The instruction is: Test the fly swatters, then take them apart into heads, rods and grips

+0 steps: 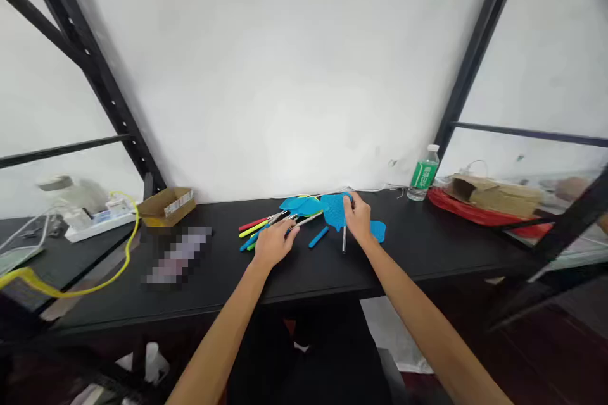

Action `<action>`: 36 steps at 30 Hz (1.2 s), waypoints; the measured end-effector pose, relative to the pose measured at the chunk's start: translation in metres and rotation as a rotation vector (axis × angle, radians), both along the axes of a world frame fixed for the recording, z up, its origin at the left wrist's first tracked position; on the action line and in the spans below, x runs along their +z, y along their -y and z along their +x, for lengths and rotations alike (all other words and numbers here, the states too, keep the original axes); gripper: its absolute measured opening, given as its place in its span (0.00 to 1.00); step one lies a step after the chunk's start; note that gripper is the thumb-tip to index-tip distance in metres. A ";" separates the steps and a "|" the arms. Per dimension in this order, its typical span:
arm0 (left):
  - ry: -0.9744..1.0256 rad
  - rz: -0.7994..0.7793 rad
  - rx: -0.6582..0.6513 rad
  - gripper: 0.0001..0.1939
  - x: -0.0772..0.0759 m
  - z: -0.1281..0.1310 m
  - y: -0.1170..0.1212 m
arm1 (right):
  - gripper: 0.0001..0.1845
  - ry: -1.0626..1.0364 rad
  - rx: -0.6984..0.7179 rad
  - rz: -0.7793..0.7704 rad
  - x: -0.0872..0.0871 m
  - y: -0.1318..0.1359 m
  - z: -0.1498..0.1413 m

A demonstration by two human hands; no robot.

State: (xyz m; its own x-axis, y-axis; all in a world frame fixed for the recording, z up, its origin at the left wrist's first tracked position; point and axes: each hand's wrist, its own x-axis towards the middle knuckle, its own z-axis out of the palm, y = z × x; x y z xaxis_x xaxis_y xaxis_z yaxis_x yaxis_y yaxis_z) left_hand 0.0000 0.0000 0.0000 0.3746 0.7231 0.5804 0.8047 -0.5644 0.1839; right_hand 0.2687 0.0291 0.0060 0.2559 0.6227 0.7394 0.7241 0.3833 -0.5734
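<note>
Several fly swatters with blue mesh heads, thin metal rods and coloured handles lie on the black tabletop. My right hand (358, 218) is closed on the edge of a blue fly swatter head (334, 209). A metal rod (344, 240) points down beside that hand, and another blue head (379, 231) shows to its right. My left hand (273, 243) lies over the bunch of handles, its fingers closed around a metal rod (310, 219) slanting up to the right. Red, yellow, blue and green handles (253, 224) stick out left of it. A blue handle (318, 237) lies between my hands.
A small open cardboard box (167, 205) stands at left, near a white power strip (99, 223) and a yellow cable (127, 253). A water bottle (424, 174) stands back right, beside torn cardboard (494, 193) on red plastic (470, 210). Black rack posts (475, 57) flank the tabletop (403, 259).
</note>
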 end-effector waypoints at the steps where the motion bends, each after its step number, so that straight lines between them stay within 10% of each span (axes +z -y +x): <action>1: 0.003 0.000 0.002 0.19 -0.001 0.000 -0.001 | 0.21 -0.002 -0.003 -0.004 -0.001 -0.001 0.000; 17: 0.022 -0.039 0.016 0.19 0.001 -0.002 0.000 | 0.17 -0.318 0.193 -0.161 -0.006 -0.006 -0.009; 36: 0.011 -0.044 0.017 0.18 0.002 -0.001 0.000 | 0.25 0.101 -0.010 -0.235 0.002 0.007 -0.011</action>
